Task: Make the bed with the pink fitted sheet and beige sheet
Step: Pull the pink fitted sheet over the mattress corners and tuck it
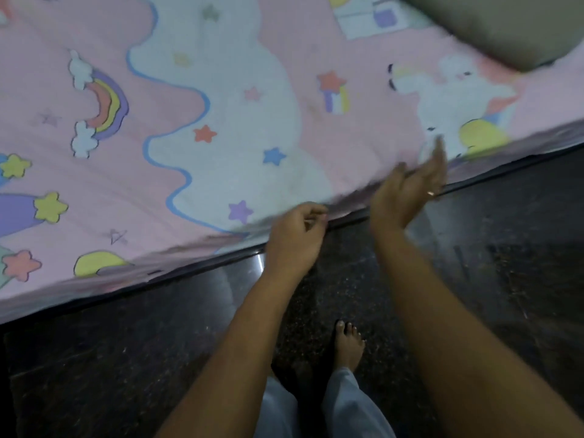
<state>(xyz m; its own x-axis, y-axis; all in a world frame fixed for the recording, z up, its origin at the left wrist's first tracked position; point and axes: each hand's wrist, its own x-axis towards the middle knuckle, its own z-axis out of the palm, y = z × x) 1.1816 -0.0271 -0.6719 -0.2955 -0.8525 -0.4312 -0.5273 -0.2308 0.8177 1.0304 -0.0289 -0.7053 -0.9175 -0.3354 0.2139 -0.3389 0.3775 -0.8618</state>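
Head view, left hand [296, 238] pinching pink sheet [357, 134]

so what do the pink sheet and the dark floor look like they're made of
Pink printed fitted sheet: soft woven fabric, probably cotton or a blend, with a matte finish; it lies with faint creases and gives no glare. Dark speckled floor: polished stone, likely granite, or a tile made to look so; it shows fine flecks and glossy reflections.
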